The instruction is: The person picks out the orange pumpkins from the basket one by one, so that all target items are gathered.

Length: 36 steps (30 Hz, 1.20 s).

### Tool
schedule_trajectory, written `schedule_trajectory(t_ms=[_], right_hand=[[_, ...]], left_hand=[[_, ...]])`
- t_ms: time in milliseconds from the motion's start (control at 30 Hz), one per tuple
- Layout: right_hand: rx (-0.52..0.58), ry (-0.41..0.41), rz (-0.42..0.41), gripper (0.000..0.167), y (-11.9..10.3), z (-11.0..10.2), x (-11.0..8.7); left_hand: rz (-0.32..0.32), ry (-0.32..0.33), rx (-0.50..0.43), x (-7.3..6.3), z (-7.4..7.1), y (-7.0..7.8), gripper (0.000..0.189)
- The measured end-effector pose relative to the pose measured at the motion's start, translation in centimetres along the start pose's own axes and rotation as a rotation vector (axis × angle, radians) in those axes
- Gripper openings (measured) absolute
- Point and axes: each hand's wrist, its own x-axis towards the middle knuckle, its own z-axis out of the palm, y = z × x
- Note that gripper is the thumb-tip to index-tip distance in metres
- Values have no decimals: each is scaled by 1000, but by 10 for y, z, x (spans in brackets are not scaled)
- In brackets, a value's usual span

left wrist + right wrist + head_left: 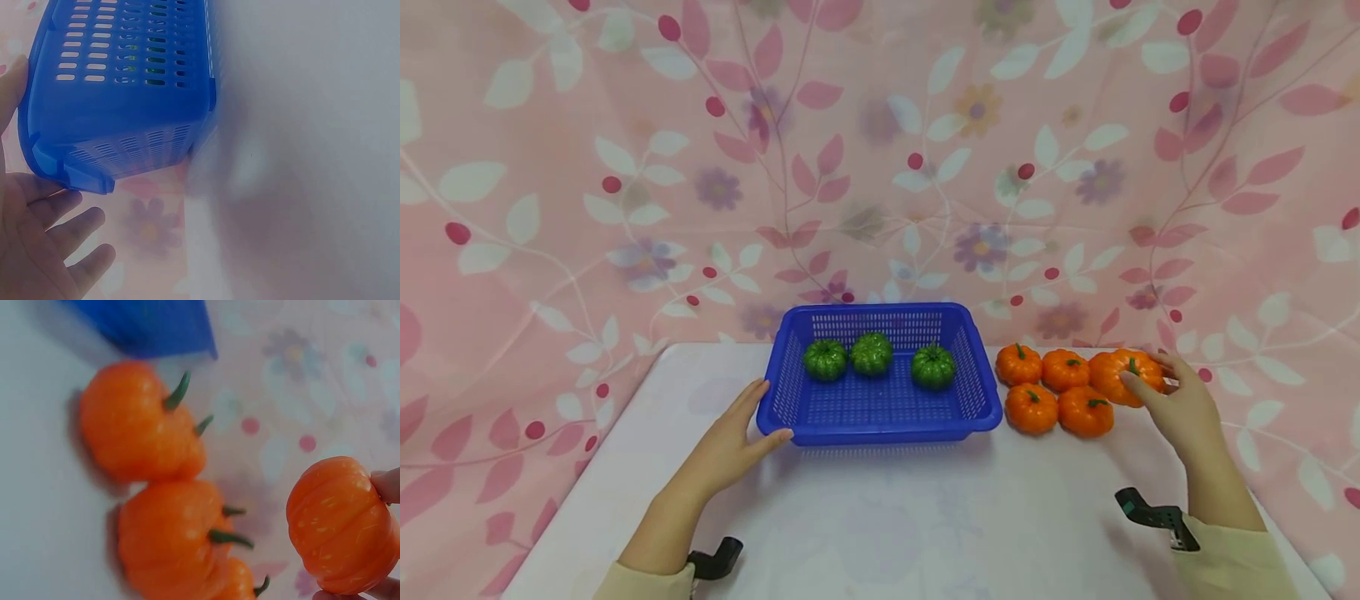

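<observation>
A blue plastic basket point(880, 435) holds three green pumpkins, a left one point(825, 361), a middle one point(872, 355) and a right one point(933, 367). My left hand point(722, 450) touches its front left corner, thumb at the front rim and fingers along the left side. In the left wrist view those fingers look fairly straight and spread beside the basket point(119, 106). My right hand point(1183, 408) holds an orange pumpkin point(1131, 377) between thumb and fingers. From the right wrist, this held pumpkin point(340, 525) shows apart from the others.
Several more orange pumpkins point(1032, 408) cluster on the white table point(880, 525), right of the basket. Another is partly hidden behind the held one. A pink floral cloth point(880, 167) hangs behind the table. Each wrist wears a black device point(1157, 515).
</observation>
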Motion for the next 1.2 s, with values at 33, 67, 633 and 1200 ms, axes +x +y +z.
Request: schedule_trajectory(t_ms=[33,67,633,1200], right_hand=[[0,-4,20,86,7,-1,1],[-3,-10,41,87,13,-2,2],[-6,-160,222,94,75,-10,15],[62,-258,264,94,101,-3,31]], left_hand=[[0,-1,0,0,0,0,98],[1,-1,1,0,0,0,98],[-3,-4,-1,0,0,2,96],[-6,-5,0,0,-2,4,99]])
